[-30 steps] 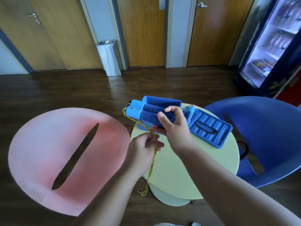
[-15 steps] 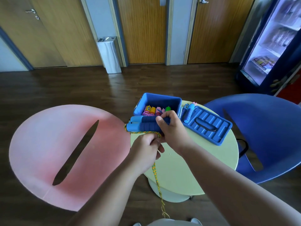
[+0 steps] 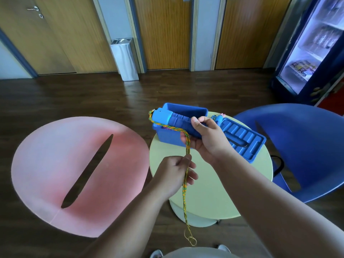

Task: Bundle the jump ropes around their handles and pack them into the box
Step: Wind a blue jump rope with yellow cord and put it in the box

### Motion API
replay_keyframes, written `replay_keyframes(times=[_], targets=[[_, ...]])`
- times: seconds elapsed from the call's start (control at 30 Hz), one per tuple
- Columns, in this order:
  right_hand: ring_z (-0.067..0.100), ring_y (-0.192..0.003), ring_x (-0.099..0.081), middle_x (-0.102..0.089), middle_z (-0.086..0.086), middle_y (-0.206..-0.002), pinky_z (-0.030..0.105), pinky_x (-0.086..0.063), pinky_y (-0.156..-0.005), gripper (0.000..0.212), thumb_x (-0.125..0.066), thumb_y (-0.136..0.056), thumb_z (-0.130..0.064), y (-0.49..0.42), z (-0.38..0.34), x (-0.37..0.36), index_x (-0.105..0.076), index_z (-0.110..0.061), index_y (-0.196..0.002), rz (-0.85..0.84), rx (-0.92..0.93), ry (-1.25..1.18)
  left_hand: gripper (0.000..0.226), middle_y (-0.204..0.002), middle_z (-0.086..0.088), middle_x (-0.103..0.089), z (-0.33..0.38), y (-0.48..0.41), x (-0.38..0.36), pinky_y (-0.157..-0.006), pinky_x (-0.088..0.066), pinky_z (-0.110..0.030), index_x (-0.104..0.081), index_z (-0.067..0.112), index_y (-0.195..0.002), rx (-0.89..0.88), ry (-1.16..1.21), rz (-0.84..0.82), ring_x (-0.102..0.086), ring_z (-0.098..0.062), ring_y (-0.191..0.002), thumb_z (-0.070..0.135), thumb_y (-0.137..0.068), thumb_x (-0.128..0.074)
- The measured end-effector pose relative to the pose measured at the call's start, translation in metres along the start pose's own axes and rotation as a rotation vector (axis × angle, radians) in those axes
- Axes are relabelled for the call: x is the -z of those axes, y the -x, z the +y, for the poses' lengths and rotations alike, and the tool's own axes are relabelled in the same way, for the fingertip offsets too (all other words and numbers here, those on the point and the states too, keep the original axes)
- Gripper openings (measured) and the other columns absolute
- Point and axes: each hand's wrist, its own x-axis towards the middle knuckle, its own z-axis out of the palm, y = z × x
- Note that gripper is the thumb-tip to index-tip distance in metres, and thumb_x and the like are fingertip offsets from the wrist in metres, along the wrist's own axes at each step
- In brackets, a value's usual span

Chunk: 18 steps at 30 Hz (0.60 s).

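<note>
Blue foam handles (image 3: 173,121), the pair side by side, sat in the right hand (image 3: 206,140), its fingers wrapped round them. It held them over the near wall of the open box (image 3: 167,137) on the round worktop (image 3: 214,192).

From the head view I read this as mid-bundle. The yellow-green rope (image 3: 186,146) left the handle caps, crossed under the pair and dropped to the left hand (image 3: 176,174), whose thumb and fingers pinched it. Plenty of slack hung past the worktop edge, ending in a small loop low in the frame.

The next move, I judged, called for the left hand to carry that slack round the handles, turn on turn and taut, before anything went in the box. The lid (image 3: 243,140) lay just beside the box.

Hard to make out: the handles covered most of the box's inside. Something pink and blue (image 3: 219,117) peeked out between box and lid, behind the right hand, and I couldn't tell what. How many turns were already on, I couldn't say.
</note>
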Motion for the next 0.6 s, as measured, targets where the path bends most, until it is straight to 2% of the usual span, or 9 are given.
replay_keyframes(times=[0.1,0.2,0.33,0.4,0.47,0.5,0.53,0.6], targets=[[0.03,-0.065,-0.068,-0.069,0.013,-0.086,0.031,-0.057,-0.055,0.022,-0.064,-0.1,-0.009,-0.001,-0.005,0.004,-0.043,-0.016,-0.094,-0.007,0.002,-0.045,0.037,-0.076,-0.011,-0.076,-0.002,0.002,-0.001,-0.071,-0.053,-0.036,-0.07,0.005,-0.09,-0.008,-0.033,-0.029,-0.063,-0.024,-0.062,0.03,-0.108,-0.05],[0.027,-0.063,-0.062,-0.07,0.007,-0.078,0.029,-0.053,-0.054,0.022,-0.063,-0.101,-0.009,0.0,-0.008,0.01,-0.044,-0.017,-0.095,-0.023,0.041,0.023,0.03,-0.076,-0.005,-0.077,0.002,0.008,0.002,-0.073,-0.053,-0.037,-0.073,0.01,-0.092,-0.046,-0.108,-0.033,-0.063,-0.019,-0.063,0.026,-0.106,-0.052],[0.027,-0.07,-0.058,-0.064,0.008,-0.1,0.031,-0.051,-0.059,0.023,-0.064,-0.1,-0.009,0.002,-0.007,0.022,-0.046,-0.02,-0.092,-0.032,0.115,0.224,0.021,-0.067,0.004,-0.07,0.014,0.015,0.023,-0.068,-0.051,-0.036,-0.075,0.011,-0.088,-0.111,-0.218,-0.075,-0.059,-0.016,-0.062,0.026,-0.098,-0.065],[0.024,-0.078,-0.057,-0.062,0.0,-0.106,0.033,-0.052,-0.06,0.024,-0.064,-0.1,-0.007,0.006,-0.004,0.025,-0.048,-0.021,-0.09,-0.062,0.171,0.357,0.014,-0.064,0.005,-0.064,0.029,0.019,0.041,-0.064,-0.053,-0.031,-0.076,0.011,-0.09,-0.149,-0.234,-0.078,-0.056,-0.016,-0.062,0.021,-0.097,-0.069],[0.017,-0.079,-0.059,-0.06,-0.003,-0.109,0.032,-0.053,-0.061,0.022,-0.065,-0.099,-0.007,0.01,0.001,0.028,-0.05,-0.021,-0.09,-0.113,0.242,0.533,0.007,-0.066,0.001,-0.066,0.052,0.023,0.06,-0.06,-0.051,-0.026,-0.077,0.019,-0.098,-0.232,-0.291,-0.049,-0.056,-0.015,-0.062,0.018,-0.093,-0.073],[0.011,-0.079,-0.059,-0.059,-0.004,-0.11,0.031,-0.052,-0.062,0.02,-0.066,-0.099,-0.009,0.013,0.004,0.027,-0.051,-0.021,-0.092,-0.143,0.289,0.632,0.014,-0.071,-0.003,-0.069,0.066,0.026,0.069,-0.06,-0.05,-0.028,-0.077,0.023,-0.1,-0.296,-0.325,-0.05,-0.057,-0.015,-0.063,0.022,-0.087,-0.073],[0.004,-0.082,-0.058,-0.058,-0.007,-0.106,0.031,-0.049,-0.067,0.017,-0.066,-0.098,-0.013,0.017,0.007,0.026,-0.052,-0.022,-0.093,-0.176,0.338,0.71,0.019,-0.077,-0.007,-0.072,0.082,0.028,0.076,-0.06,-0.05,-0.028,-0.077,0.026,-0.101,-0.367,-0.36,-0.059,-0.058,-0.014,-0.065,0.024,-0.083,-0.072],[0.001,-0.08,-0.051,-0.057,-0.014,-0.089,0.029,-0.042,-0.075,0.01,-0.066,-0.096,-0.024,0.025,0.013,0.023,-0.056,-0.024,-0.094,-0.238,0.406,0.748,0.018,-0.082,-0.005,-0.075,0.113,0.03,0.087,-0.058,-0.048,-0.02,-0.077,0.029,-0.097,-0.495,-0.429,-0.068,-0.061,-0.008,-0.065,0.017,-0.085,-0.075]])
